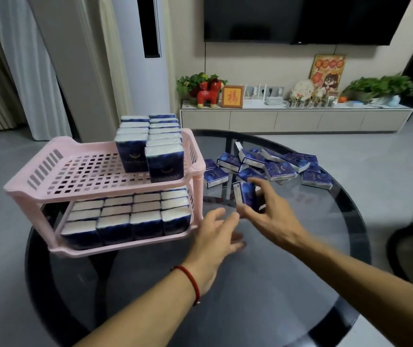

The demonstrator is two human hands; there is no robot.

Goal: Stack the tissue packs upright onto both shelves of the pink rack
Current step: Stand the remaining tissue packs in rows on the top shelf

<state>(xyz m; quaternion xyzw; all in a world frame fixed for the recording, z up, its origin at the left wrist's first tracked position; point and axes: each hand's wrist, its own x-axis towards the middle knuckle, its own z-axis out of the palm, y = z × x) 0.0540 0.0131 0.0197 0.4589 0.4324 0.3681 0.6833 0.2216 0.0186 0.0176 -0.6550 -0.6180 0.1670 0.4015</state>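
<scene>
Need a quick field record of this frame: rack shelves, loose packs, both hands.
rack: pink rack, two shelves, on glass table
top shelf: two rows of upright packs at right side, rest bare
bottom shelf: upright packs filling it
loose packs: pile lying on table right of rack
right hand: holds one pack
left hand: open, holds nothing

Both bare forearms reach forward. The left hand [215,236], a thin red cord at its wrist, spreads its fingers straight and relaxed, palm down. The right hand [266,214] has its grip pinched round a small dark-blue tissue pack [248,195], thumb against fingers.
</scene>
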